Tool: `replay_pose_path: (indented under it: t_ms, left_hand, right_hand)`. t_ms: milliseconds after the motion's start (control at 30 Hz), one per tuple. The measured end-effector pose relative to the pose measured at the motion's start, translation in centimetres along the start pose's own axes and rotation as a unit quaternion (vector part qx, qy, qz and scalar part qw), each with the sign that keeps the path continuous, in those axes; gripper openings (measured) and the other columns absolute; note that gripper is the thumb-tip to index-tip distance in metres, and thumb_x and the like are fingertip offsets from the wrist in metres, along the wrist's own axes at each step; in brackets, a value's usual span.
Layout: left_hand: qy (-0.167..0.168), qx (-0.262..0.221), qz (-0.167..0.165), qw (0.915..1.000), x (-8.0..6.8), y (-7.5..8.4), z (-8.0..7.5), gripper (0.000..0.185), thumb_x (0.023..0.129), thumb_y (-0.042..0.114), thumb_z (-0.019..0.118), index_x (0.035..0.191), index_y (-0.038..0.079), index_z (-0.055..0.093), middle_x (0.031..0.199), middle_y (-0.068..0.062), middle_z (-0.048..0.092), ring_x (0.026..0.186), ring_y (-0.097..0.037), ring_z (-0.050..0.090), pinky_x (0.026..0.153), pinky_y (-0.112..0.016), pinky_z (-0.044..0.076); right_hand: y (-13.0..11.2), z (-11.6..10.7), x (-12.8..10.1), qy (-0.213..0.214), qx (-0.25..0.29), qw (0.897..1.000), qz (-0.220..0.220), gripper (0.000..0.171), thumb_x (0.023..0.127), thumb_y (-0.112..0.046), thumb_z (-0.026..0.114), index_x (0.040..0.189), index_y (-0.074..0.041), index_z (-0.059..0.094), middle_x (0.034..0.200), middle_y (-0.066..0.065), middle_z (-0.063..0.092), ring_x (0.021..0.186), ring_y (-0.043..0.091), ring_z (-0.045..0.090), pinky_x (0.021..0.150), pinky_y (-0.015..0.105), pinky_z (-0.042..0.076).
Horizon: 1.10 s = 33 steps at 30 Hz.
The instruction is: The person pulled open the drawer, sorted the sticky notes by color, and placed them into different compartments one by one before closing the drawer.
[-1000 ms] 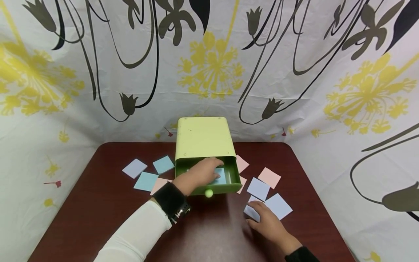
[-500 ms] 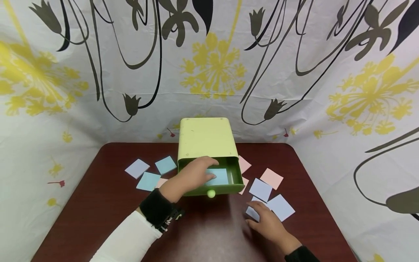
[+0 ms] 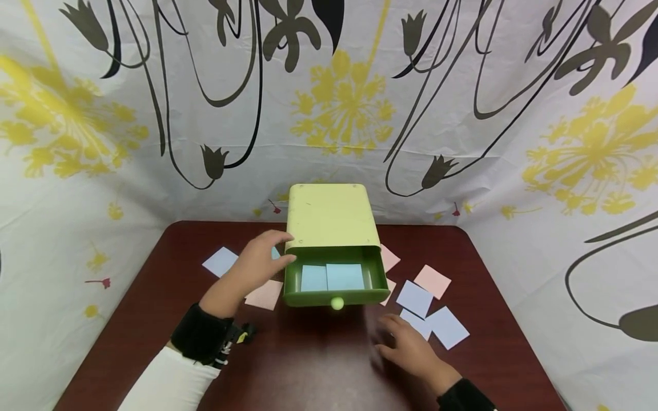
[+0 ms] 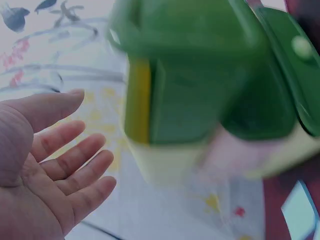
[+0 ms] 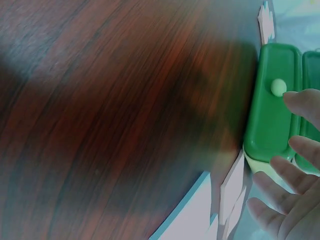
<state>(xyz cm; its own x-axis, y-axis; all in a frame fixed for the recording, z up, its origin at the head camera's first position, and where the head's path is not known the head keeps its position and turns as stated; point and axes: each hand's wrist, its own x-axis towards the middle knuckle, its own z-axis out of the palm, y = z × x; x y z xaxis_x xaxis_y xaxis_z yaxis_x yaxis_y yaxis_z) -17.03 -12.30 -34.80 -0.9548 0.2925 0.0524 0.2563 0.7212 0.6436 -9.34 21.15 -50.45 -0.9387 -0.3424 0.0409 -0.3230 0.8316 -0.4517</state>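
The left hand hovers just left of the drawer box, fingers and thumb spread, holding nothing. Its empty palm faces the camera in the left wrist view. The box has a pale yellow-green top. Its green drawer is pulled out, with a round knob in front. Two light-blue square paper notes lie side by side inside. In front of the box to the right, the right hand holds nothing, its fingers loosely bent beside a lavender note that it partly covers.
More lavender notes and pink notes lie right of the box. On the left are a lavender note and a pink note; the left hand partly hides a blue one. A patterned cloth rises behind the dark table.
The left hand has come out of the drawer and moved left, uncovering both blue notes inside. The right hand has shifted slightly left. The head view has turned a little.
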Motion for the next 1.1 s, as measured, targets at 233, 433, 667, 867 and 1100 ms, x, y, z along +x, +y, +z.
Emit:
replay_pose_path:
  t_ms: [233, 433, 667, 867, 1100]
  left_hand:
    - [0.010, 0.012, -0.042, 0.9990, 0.1, -6.4, -0.5, 0.044, 0.094, 0.017, 0.063, 0.133, -0.001, 0.052, 0.132, -0.022, 0.053, 0.118, -0.039, 0.052, 0.094, -0.053, 0.046]
    - [0.027, 0.012, -0.078, 0.9965, -0.1, -10.7, 0.2, 0.041, 0.094, 0.013, 0.061, 0.129, -0.008, 0.051, 0.127, -0.028, 0.055, 0.118, -0.044, 0.051, 0.095, -0.055, 0.045]
    - [0.060, 0.021, -0.127, 0.9899, -0.5, -14.6, 1.9, 0.045, 0.091, 0.012, 0.064, 0.125, -0.013, 0.050, 0.119, -0.033, 0.057, 0.108, -0.046, 0.055, 0.089, -0.056, 0.048]
    - [0.065, 0.030, -0.175, 0.9819, -0.8, -16.6, 2.8, 0.052, 0.090, 0.014, 0.066, 0.127, -0.018, 0.047, 0.121, -0.037, 0.054, 0.111, -0.049, 0.054, 0.093, -0.057, 0.047]
    - [0.066, 0.034, -0.216, 0.9736, -1.2, -18.1, 3.8, 0.053, 0.086, 0.021, 0.070, 0.116, -0.019, 0.051, 0.104, -0.034, 0.059, 0.093, -0.043, 0.057, 0.087, -0.057, 0.049]
  right_hand:
    - [-1.0, 0.6, 0.9, -0.002, 0.004, 1.000, -0.026, 0.050, 0.080, -0.021, 0.076, 0.125, -0.002, 0.061, 0.128, 0.016, 0.055, 0.115, 0.034, 0.056, 0.090, 0.050, 0.050]
    - [-1.9, 1.1, 1.6, -0.007, 0.005, 0.999, -0.041, 0.054, 0.081, -0.022, 0.075, 0.129, -0.003, 0.058, 0.130, 0.019, 0.054, 0.116, 0.036, 0.056, 0.088, 0.050, 0.051]
    - [-3.2, 1.7, 2.2, -0.015, -0.013, 0.998, -0.067, 0.052, 0.081, -0.023, 0.076, 0.127, -0.005, 0.060, 0.126, 0.018, 0.057, 0.117, 0.036, 0.055, 0.091, 0.051, 0.050]
    - [-4.2, 2.4, 2.8, -0.026, -0.034, 0.994, -0.099, 0.052, 0.082, -0.025, 0.075, 0.128, -0.006, 0.060, 0.127, 0.012, 0.058, 0.115, 0.029, 0.058, 0.092, 0.046, 0.050]
    - [-5.8, 3.1, 3.4, -0.037, -0.056, 0.989, -0.130, 0.053, 0.083, -0.030, 0.074, 0.129, -0.009, 0.060, 0.129, 0.010, 0.057, 0.117, 0.026, 0.057, 0.087, 0.040, 0.053]
